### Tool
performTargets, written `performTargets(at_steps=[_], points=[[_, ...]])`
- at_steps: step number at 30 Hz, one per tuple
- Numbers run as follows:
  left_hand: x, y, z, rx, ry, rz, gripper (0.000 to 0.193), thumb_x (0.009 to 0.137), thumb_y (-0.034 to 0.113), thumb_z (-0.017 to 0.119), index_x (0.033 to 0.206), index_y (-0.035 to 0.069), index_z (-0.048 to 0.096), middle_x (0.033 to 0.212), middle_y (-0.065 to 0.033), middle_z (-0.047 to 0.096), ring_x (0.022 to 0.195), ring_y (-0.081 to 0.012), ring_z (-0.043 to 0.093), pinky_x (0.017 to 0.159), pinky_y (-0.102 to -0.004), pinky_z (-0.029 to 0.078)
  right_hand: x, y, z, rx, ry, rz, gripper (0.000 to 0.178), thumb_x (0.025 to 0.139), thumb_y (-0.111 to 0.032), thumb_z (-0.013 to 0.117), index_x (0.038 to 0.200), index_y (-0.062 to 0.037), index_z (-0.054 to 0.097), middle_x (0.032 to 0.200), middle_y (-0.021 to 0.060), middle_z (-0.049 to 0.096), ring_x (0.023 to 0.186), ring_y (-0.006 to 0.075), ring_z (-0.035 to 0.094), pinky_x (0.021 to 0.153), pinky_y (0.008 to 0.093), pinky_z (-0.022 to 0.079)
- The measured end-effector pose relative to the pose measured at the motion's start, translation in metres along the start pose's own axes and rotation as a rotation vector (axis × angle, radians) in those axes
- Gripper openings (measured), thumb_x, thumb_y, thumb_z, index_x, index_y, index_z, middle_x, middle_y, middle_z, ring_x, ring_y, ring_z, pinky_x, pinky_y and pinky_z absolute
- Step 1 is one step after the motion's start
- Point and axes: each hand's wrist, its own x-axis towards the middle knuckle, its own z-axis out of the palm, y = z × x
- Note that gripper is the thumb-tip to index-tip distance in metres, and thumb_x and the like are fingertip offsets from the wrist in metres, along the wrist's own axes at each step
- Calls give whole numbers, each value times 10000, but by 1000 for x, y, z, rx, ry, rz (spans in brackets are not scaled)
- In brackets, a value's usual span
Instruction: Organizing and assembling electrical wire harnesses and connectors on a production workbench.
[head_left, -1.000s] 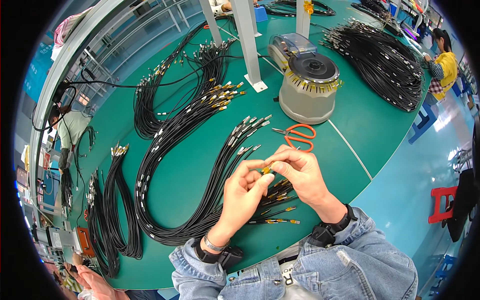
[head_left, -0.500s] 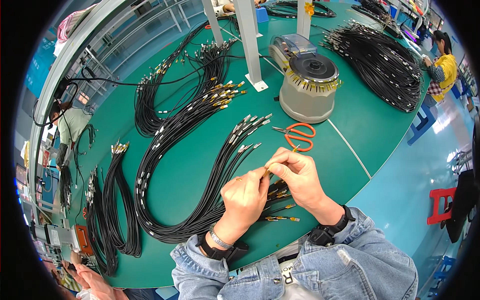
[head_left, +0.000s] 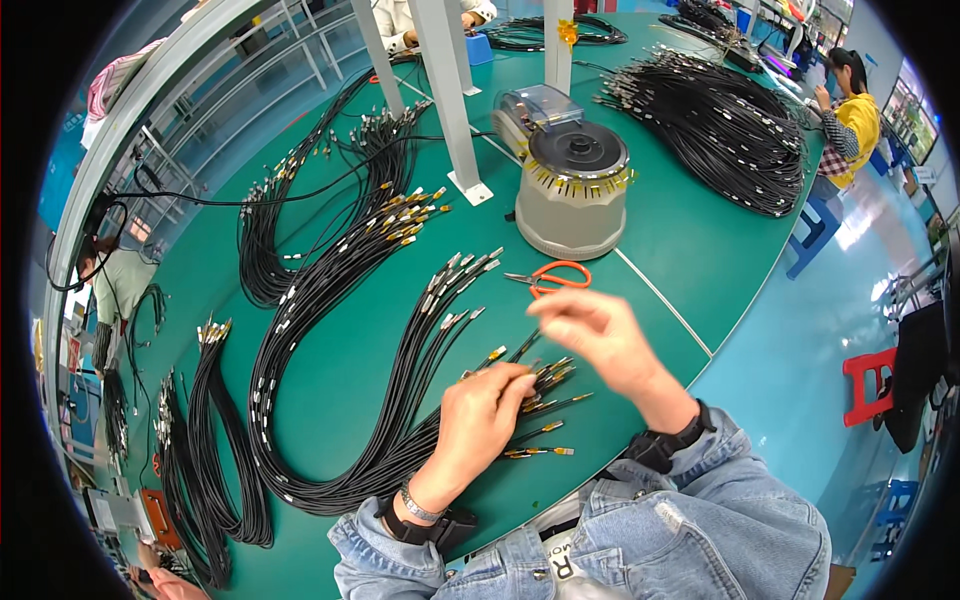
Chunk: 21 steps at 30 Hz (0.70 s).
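Note:
My left hand (head_left: 482, 412) is closed, thumb against the fingers, at the ends of a bundle of black cables (head_left: 390, 440). A thin cable seems to be pinched in it, though the fingers hide most of it. My right hand (head_left: 600, 335) hovers apart from the left, to its upper right. Its fingers are partly blurred and look spread loosely, with nothing visible between them. Just beyond them lie scissors (head_left: 560, 275) with orange handles, partly covered by that hand. Yellow-wrapped cable ends (head_left: 550, 375) stick out beside my left hand.
A round grey tape dispenser (head_left: 572, 205) with yellow strips round its top stands past the scissors. More black cable bundles lie on the green table (head_left: 660, 310), including a large one (head_left: 715, 135) at the far right. White posts (head_left: 445, 100) rise behind. Other people (head_left: 850, 130) sit around.
My hands were together, fingertips meeting at a yellow-wrapped cable end. Now the right hand has pulled away and its fingers have loosened. The whole view has shifted a little.

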Motion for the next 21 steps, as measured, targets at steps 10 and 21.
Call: performTargets(at_steps=[10,21], points=[[4,-8,-45,-32,168,-208,116,826,70,603,910,-6,627,759,-78,629,630,-146,571,566,-230,423,88,-33,-130,-517,526,-92,217,835,-192,620,928,2,640,830,2,604,779,63,507,715,215,400],[-7,-56,-59,489,145,-101,151,751,80,666,883,21,621,741,-82,593,651,-221,564,599,-310,452,109,-47,-133,-62,188,18,154,849,-218,600,784,-83,560,706,-34,457,656,86,397,644,241,333]])
